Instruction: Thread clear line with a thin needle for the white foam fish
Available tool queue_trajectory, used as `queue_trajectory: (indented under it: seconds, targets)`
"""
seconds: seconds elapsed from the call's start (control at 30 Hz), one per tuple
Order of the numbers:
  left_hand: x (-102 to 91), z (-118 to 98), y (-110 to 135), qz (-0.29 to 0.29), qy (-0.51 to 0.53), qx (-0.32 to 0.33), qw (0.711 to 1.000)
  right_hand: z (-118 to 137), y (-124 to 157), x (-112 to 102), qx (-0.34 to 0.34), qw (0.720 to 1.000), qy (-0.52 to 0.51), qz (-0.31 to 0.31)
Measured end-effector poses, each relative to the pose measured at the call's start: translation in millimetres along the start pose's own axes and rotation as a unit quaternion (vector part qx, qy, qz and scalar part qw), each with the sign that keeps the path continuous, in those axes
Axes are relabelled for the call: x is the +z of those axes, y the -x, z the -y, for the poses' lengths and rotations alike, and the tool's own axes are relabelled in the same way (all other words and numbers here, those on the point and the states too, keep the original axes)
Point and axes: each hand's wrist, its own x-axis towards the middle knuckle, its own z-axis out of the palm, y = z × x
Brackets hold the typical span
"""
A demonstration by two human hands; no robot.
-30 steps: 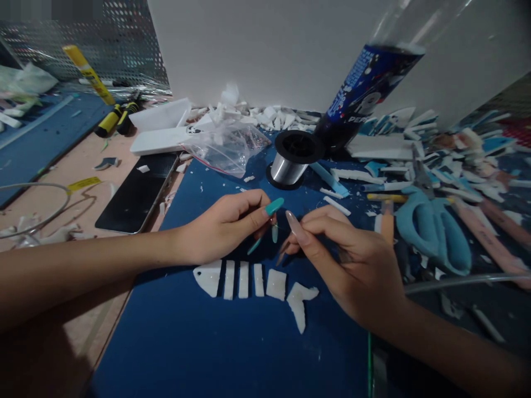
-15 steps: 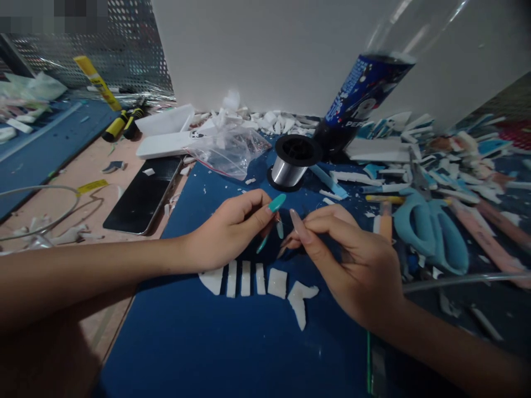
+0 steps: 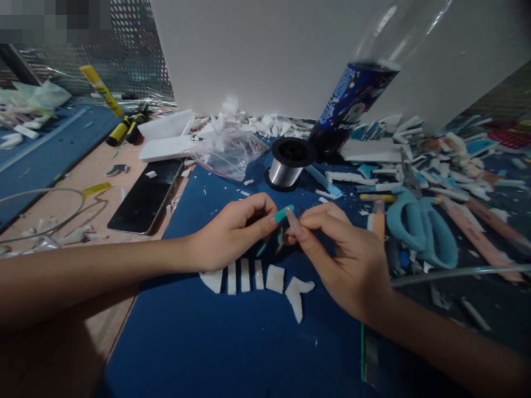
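Observation:
My left hand (image 3: 232, 232) and my right hand (image 3: 344, 254) meet fingertip to fingertip above the blue cutting mat (image 3: 232, 342). Both hands are pinched closed; whatever lies between the fingers is too thin to see. Just below them lies a row of white foam pieces (image 3: 257, 279) laid out like a fish skeleton, with head at the left and tail at the right. A black spool of clear thread (image 3: 289, 163) stands right behind the hands.
A dark cola bottle (image 3: 352, 105) stands behind the spool. Blue-handled scissors (image 3: 423, 226) and coloured foam strips lie at the right. A black phone (image 3: 145, 196), a clear zip bag (image 3: 228, 155) and white foam scraps sit at the left and back.
The fingertips of both hands have come closer together until they touch. The view has shifted slightly; the foam pieces stay in place.

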Motion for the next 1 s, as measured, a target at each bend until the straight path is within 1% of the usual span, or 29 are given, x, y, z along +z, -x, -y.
queue_trajectory:
  seconds: [0.07,0.13,0.2,0.27,0.37,0.43,0.57,0.63,0.73,0.87,1.0]
  targets:
    - [-2.4,-2,-1,-0.004,-0.028,0.017,0.999,-1,0,0,0.001,1.000,-0.011,0.002]
    - [-6.3,-4,-3,-0.017,-0.089,0.055,0.994,-1,0,0,0.010,1.000,-0.022,0.008]
    - [-10.9,-6,-5,-0.019,-0.166,0.108,0.980,-2,0,-1,0.029,0.999,-0.034,0.021]
    - [-15.1,-7,-7,-0.009,-0.227,0.160,0.961,-2,0,-2,0.049,0.997,-0.045,0.040]
    - [-18.8,-7,-9,-0.012,-0.271,0.209,0.939,-2,-1,-3,0.072,0.993,-0.064,0.065]
    - [-19.5,-5,-9,-0.023,-0.276,0.221,0.935,-2,-2,-3,0.086,0.990,-0.077,0.077]
    - [-19.2,-1,-9,-0.054,-0.255,0.227,0.938,-1,-2,-3,0.113,0.986,-0.089,0.089]
    - [-19.1,0,-8,-0.064,-0.256,0.245,0.933,-1,-3,-2,0.121,0.984,-0.090,0.090]
    - [-19.7,1,-8,-0.069,-0.270,0.268,0.922,-2,-3,-1,0.126,0.984,-0.071,0.104]
    - [-21.4,1,-5,-0.062,-0.286,0.257,0.921,-7,-2,0,0.132,0.980,-0.047,0.143]
    - [-22.0,0,-4,-0.060,-0.290,0.262,0.918,-9,-1,1,0.142,0.976,-0.044,0.157]
